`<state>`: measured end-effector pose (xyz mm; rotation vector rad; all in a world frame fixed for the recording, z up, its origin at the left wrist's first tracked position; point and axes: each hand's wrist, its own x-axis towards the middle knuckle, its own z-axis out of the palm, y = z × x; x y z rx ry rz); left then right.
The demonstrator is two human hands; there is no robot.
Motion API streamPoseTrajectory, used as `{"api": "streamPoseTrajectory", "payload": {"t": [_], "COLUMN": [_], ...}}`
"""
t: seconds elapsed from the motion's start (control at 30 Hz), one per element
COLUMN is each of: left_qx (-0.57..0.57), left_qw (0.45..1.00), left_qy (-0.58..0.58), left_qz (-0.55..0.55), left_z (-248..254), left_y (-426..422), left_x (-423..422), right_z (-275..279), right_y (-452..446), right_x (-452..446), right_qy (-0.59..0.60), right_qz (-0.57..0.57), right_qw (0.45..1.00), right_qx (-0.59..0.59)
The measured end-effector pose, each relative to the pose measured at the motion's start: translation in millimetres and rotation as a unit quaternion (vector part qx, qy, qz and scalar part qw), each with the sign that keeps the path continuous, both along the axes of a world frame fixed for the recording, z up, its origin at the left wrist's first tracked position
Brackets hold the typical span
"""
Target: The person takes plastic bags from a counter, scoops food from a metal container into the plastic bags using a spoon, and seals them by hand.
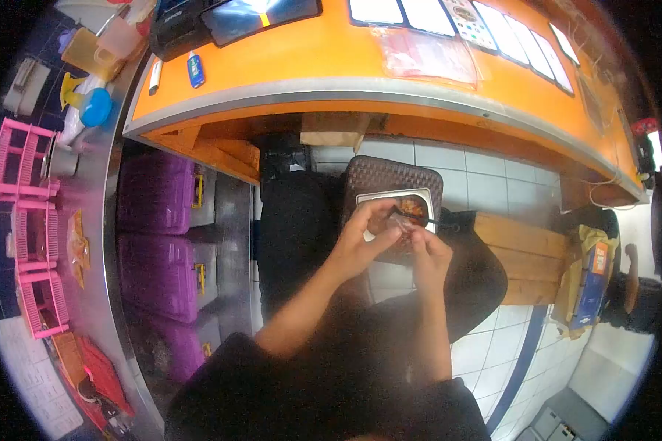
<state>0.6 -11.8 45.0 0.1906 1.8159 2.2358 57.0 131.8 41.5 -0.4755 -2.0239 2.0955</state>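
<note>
Both of my hands meet in front of my lap over a small clear plastic bag. My left hand (374, 229) has its fingers closed on one side of the plastic bag (400, 223). My right hand (429, 251) pinches the other side, fingertips together. Just beyond them, a metal tray (371, 195) holds reddish-brown food (413, 208), partly hidden by my left hand. A dark handle (435, 222) sticks out at the tray's right side. Under the tray is a brown woven-pattern stool or box (393, 173).
An orange counter (287, 70) with a metal edge crosses ahead, carrying a plastic packet (430, 57) and a blue bottle (194, 70). Purple bins (154, 275) stand at left beneath a steel worktop (99, 220). A wooden bench (526, 257) is at right.
</note>
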Motion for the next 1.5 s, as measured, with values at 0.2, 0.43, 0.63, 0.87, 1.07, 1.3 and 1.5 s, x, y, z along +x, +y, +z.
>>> {"api": "streamPoseTrajectory", "payload": {"t": [0.2, 0.43, 0.63, 0.87, 1.07, 1.3, 1.5], "left_qx": [-0.027, -0.056, -0.143, -0.309, -0.129, -0.035, -0.026], "left_qw": [0.997, 0.997, 0.987, 0.928, 0.986, 0.992, 0.994], "left_qy": [-0.032, -0.018, 0.011, 0.208, 0.03, -0.019, -0.023], "left_qz": [-0.07, -0.046, -0.077, -0.034, -0.106, -0.12, -0.105], "left_z": [-10.3, -2.8, 17.6, 12.9, 29.9, 15.2, 14.4], "left_y": [-8.3, -2.2, -7.3, -16.3, -19.7, -18.8, -18.5], "left_x": [-0.1, 0.1, 1.1, -7.5, -7.0, -4.3, -4.0], "right_z": [-12.2, 0.5, 9.9, 24.8, 45.0, 40.2, 38.3], "right_y": [2.9, 3.7, -0.5, -4.7, 5.2, 6.8, 7.3], "right_x": [-1.3, -0.5, -5.8, -6.6, -6.4, -2.5, -0.3], "right_qy": [0.013, -0.007, -0.045, 0.028, -0.021, -0.037, -0.054], "right_qz": [-0.051, -0.056, -0.04, -0.043, 0.003, 0.04, 0.046], "right_qw": [0.981, 0.976, 0.992, 0.996, 0.998, 0.998, 0.997], "right_qx": [-0.189, -0.212, -0.115, 0.076, 0.051, 0.028, 0.029]}}
